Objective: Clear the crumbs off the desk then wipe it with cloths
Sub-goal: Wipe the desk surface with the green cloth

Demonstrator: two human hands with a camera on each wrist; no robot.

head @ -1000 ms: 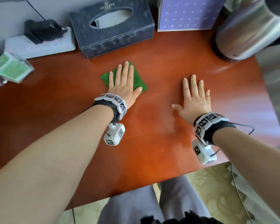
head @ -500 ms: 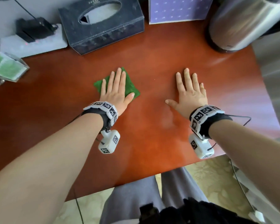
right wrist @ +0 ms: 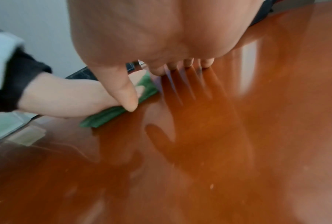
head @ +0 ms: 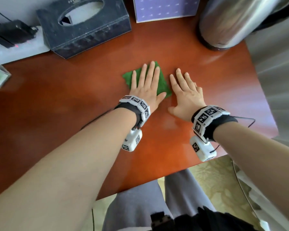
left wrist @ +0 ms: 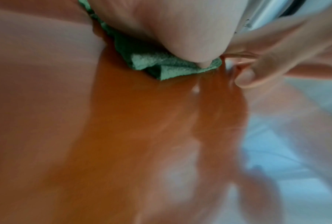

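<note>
Left hand (head: pixel 147 87) flat, fingers straight, pressing cloth (head: pixel 162 84) mid-desk (head: pixel 73 114); right hand (head: pixel 185 95) flat, empty, just beside cloth's right edge.

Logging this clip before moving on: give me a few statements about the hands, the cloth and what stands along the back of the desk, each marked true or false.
1. The left hand lies flat on the green cloth. True.
2. The right hand presses a second cloth. False: its fingers rest flat on the bare desk, beside the green cloth.
3. The tissue box stands at the back of the desk. True.
4. The metal kettle stands at the near left corner. False: it stands at the far right.
</note>
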